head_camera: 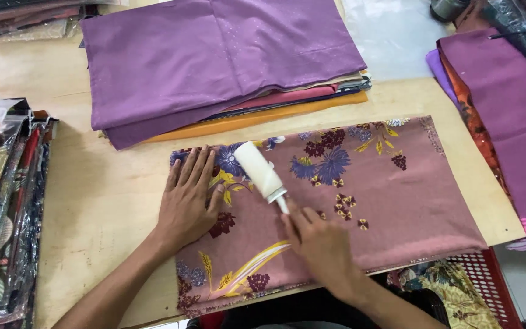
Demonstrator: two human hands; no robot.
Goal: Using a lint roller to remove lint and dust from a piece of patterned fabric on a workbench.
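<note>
Both hands work on the folded floral cloth [360,201] at the near edge of the wooden table [92,201]. Your left hand [187,201] lies open and flat, fingers spread, pressing the cloth's left end. Your right hand [321,244] is closed around the handle of the white lint roller [258,169], whose drum rests on the cloth just beside the left hand.

Expect the cloth to be soft, light and limp; it likely slides and bunches on the smooth board unless pinned by a flat palm. Take hold of it at a folded edge or corner.

Expect the roller to be light and rigid, with a tacky drum. Grip only its slim handle.

A stack of folded cloths [226,67], purple on top, lies beyond. Bagged fabrics [1,201] stand at left.
</note>
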